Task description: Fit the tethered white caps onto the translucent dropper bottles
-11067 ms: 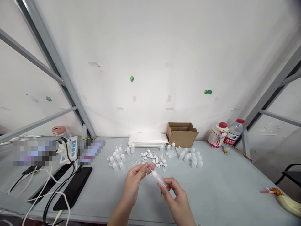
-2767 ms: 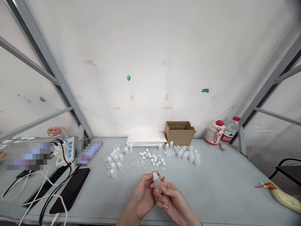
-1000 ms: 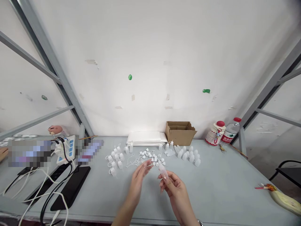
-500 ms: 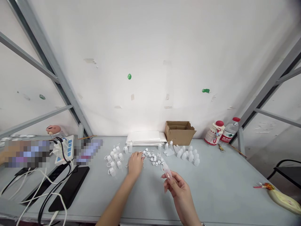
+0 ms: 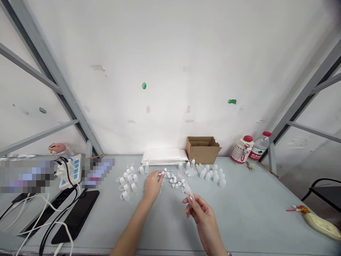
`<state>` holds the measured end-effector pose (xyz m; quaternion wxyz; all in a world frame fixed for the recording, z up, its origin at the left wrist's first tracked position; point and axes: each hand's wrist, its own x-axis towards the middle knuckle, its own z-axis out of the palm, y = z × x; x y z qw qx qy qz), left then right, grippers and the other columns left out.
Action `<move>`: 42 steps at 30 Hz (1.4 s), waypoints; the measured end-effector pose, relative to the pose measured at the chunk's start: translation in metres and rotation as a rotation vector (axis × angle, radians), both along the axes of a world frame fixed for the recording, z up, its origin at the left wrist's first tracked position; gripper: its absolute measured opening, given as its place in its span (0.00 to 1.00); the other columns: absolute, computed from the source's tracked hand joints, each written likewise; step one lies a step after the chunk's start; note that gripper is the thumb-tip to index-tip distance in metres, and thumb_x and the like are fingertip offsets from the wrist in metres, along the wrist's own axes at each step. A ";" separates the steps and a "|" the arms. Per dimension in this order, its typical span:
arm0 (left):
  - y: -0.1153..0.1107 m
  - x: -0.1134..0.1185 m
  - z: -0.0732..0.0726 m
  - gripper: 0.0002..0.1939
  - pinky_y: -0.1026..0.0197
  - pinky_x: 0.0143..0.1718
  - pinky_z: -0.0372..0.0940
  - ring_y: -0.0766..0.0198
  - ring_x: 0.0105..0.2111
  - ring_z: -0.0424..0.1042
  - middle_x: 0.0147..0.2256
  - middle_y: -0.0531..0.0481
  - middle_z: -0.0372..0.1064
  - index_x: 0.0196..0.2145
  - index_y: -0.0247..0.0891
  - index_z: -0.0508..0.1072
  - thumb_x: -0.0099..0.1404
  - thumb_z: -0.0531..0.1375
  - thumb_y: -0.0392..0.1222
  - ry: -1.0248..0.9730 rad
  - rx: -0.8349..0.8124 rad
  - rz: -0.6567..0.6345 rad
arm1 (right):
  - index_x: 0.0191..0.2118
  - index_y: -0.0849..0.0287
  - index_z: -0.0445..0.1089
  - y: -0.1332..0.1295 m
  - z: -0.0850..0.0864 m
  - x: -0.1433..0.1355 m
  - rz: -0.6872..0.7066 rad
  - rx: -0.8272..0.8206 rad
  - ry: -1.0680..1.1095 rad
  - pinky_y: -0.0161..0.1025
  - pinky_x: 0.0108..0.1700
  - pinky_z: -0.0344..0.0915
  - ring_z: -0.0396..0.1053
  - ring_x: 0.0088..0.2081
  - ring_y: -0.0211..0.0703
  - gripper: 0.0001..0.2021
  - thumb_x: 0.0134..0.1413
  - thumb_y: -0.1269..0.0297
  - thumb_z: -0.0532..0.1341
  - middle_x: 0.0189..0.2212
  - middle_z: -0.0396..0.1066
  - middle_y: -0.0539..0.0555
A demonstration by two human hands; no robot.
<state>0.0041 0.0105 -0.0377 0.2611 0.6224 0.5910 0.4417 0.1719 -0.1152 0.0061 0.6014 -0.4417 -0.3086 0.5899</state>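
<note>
My right hand (image 5: pixel 201 217) pinches a small translucent plastic squeeze bottle (image 5: pixel 188 190), tilted with its upper end toward the loose caps. My left hand (image 5: pixel 152 185) reaches to the left edge of a heap of small white caps with loop straps (image 5: pixel 174 179). Its thumb and fingertips close on one white cap (image 5: pixel 162 173); the fingers partly cover it. Left of that hand stand several capped bottles (image 5: pixel 128 181) with ring straps. Several bottles without visible caps (image 5: pixel 213 174) are grouped to the right of the heap.
Behind the bottles lie a stack of white sheets or envelopes (image 5: pixel 164 156) and an open cardboard box (image 5: pixel 204 153). A decorated flask (image 5: pixel 242 151) and a water bottle (image 5: pixel 259 147) stand back right. Cables, a power strip (image 5: pixel 71 172) and a black phone (image 5: pixel 77 215) occupy the left.
My left fingertips have drawn together on a cap at the heap's edge. The right hand keeps the bottle in nearly the same place. The view has shifted slightly.
</note>
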 end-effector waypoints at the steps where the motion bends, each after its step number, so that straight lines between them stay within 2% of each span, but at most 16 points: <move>1: -0.005 0.002 0.006 0.07 0.54 0.42 0.59 0.54 0.40 0.69 0.35 0.45 0.72 0.32 0.40 0.72 0.57 0.57 0.44 -0.057 -0.014 -0.008 | 0.33 0.60 0.74 0.000 0.000 0.000 0.004 -0.004 0.010 0.36 0.29 0.59 0.60 0.24 0.36 0.15 0.44 0.53 0.65 0.28 0.70 0.53; 4: -0.030 0.010 0.026 0.09 0.60 0.30 0.62 0.58 0.32 0.73 0.31 0.46 0.75 0.32 0.39 0.70 0.57 0.58 0.46 -0.246 -0.072 -0.111 | 0.32 0.60 0.73 0.000 0.001 -0.001 0.024 -0.004 0.037 0.35 0.29 0.59 0.60 0.24 0.36 0.15 0.46 0.52 0.64 0.26 0.69 0.52; 5: -0.039 0.014 0.033 0.09 0.61 0.28 0.62 0.58 0.30 0.73 0.30 0.45 0.75 0.31 0.38 0.71 0.55 0.60 0.45 -0.429 -0.144 -0.210 | 0.32 0.60 0.73 0.000 0.001 -0.002 0.036 0.001 0.041 0.35 0.30 0.59 0.60 0.23 0.35 0.15 0.46 0.52 0.64 0.25 0.69 0.52; 7: -0.057 0.019 0.045 0.09 0.62 0.26 0.61 0.59 0.26 0.73 0.26 0.47 0.75 0.29 0.36 0.72 0.51 0.65 0.43 -0.632 -0.251 -0.327 | 0.30 0.61 0.73 0.000 0.002 -0.003 0.072 0.016 0.035 0.35 0.30 0.59 0.60 0.23 0.35 0.15 0.47 0.51 0.63 0.24 0.69 0.51; 9: -0.068 0.022 0.055 0.08 0.62 0.25 0.60 0.61 0.24 0.71 0.22 0.49 0.73 0.26 0.36 0.73 0.48 0.66 0.40 -0.717 -0.279 -0.351 | 0.29 0.61 0.72 0.000 0.003 -0.005 0.112 0.028 0.010 0.35 0.30 0.59 0.60 0.22 0.35 0.15 0.47 0.51 0.63 0.22 0.68 0.51; 12: -0.075 0.023 0.061 0.06 0.62 0.25 0.60 0.64 0.22 0.68 0.20 0.51 0.71 0.25 0.36 0.74 0.48 0.66 0.39 -0.749 -0.295 -0.333 | 0.29 0.62 0.72 0.000 0.003 -0.007 0.143 0.036 -0.022 0.35 0.29 0.58 0.60 0.22 0.34 0.16 0.47 0.52 0.63 0.21 0.68 0.51; 15: -0.075 0.020 0.061 0.06 0.62 0.27 0.61 0.65 0.22 0.66 0.20 0.52 0.70 0.25 0.36 0.75 0.47 0.66 0.39 -0.752 -0.295 -0.321 | 0.28 0.63 0.72 0.000 0.002 -0.009 0.146 0.037 -0.023 0.34 0.28 0.58 0.60 0.21 0.34 0.15 0.47 0.52 0.64 0.21 0.67 0.51; 18: -0.076 0.019 0.056 0.07 0.62 0.31 0.61 0.65 0.26 0.66 0.23 0.52 0.70 0.25 0.36 0.76 0.47 0.67 0.40 -0.773 -0.289 -0.323 | 0.29 0.63 0.72 0.000 0.002 -0.010 0.156 0.039 -0.030 0.34 0.27 0.58 0.60 0.21 0.34 0.16 0.46 0.52 0.64 0.20 0.67 0.51; 21: -0.079 0.020 0.051 0.07 0.62 0.37 0.60 0.64 0.31 0.66 0.27 0.51 0.70 0.26 0.37 0.75 0.48 0.66 0.42 -0.848 -0.292 -0.335 | 0.30 0.63 0.72 0.000 0.004 -0.011 0.162 0.045 -0.064 0.34 0.26 0.58 0.60 0.20 0.34 0.17 0.44 0.51 0.65 0.19 0.67 0.50; 25: -0.085 0.022 0.054 0.10 0.61 0.39 0.59 0.64 0.32 0.66 0.29 0.50 0.71 0.26 0.37 0.75 0.50 0.65 0.47 -0.963 -0.366 -0.356 | 0.29 0.64 0.72 0.002 0.005 -0.012 0.164 0.073 -0.158 0.34 0.25 0.58 0.60 0.20 0.35 0.19 0.41 0.49 0.65 0.17 0.65 0.49; 28: -0.088 0.023 0.058 0.13 0.59 0.41 0.59 0.62 0.33 0.66 0.29 0.47 0.72 0.26 0.35 0.75 0.52 0.63 0.50 -0.947 -0.380 -0.373 | 0.30 0.64 0.72 0.001 0.005 -0.014 0.151 0.081 -0.235 0.35 0.26 0.60 0.61 0.22 0.36 0.19 0.41 0.49 0.65 0.18 0.64 0.49; 32: -0.091 0.024 0.058 0.14 0.58 0.43 0.57 0.59 0.36 0.67 0.30 0.46 0.73 0.27 0.35 0.76 0.53 0.63 0.50 -0.890 -0.361 -0.315 | 0.32 0.63 0.72 -0.003 0.005 -0.016 0.096 0.088 -0.309 0.35 0.27 0.60 0.61 0.24 0.37 0.18 0.43 0.51 0.65 0.19 0.65 0.50; 35: -0.095 0.030 0.055 0.15 0.59 0.42 0.58 0.59 0.36 0.67 0.30 0.46 0.72 0.26 0.35 0.76 0.51 0.64 0.51 -0.975 -0.345 -0.271 | 0.32 0.63 0.72 -0.004 0.005 -0.017 0.098 0.086 -0.260 0.34 0.27 0.59 0.61 0.23 0.37 0.18 0.42 0.51 0.66 0.19 0.66 0.50; 42: -0.101 0.044 0.049 0.15 0.64 0.34 0.60 0.67 0.29 0.65 0.29 0.49 0.69 0.27 0.34 0.75 0.49 0.66 0.50 -1.280 -0.435 -0.228 | 0.27 0.63 0.71 -0.003 0.000 -0.017 0.251 0.062 0.046 0.31 0.23 0.53 0.57 0.19 0.31 0.16 0.45 0.52 0.65 0.17 0.64 0.48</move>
